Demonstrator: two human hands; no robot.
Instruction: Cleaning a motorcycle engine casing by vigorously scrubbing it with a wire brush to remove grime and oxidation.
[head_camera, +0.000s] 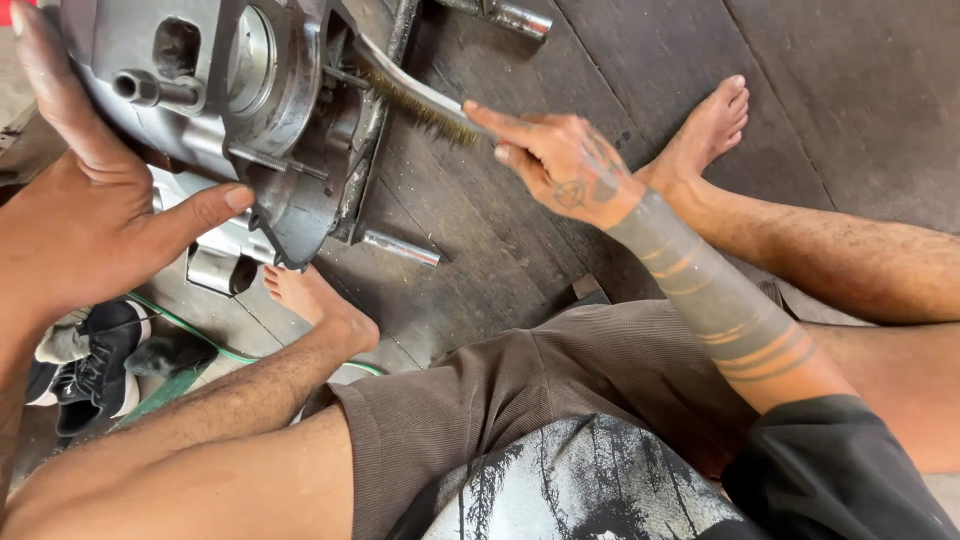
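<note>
- Right now the left hand (75, 215) clamps the grey metal engine casing (235, 110) — palm along its edge, thumb pressed across the lower rim — tilting it up off the dark wooden floor (560, 60).
- Opposite, the right hand (560, 160) is closed around the handle of a wire brush (415, 100), bristles set against the casing's inner edge.
- To do this well, I'd judge: brace the casing firmly so it can't rock, work in short strokes along the rim, and keep the left thumb out of the bristles' path.
- One caution — bare feet (320, 300) sit just beneath the casing.
</note>
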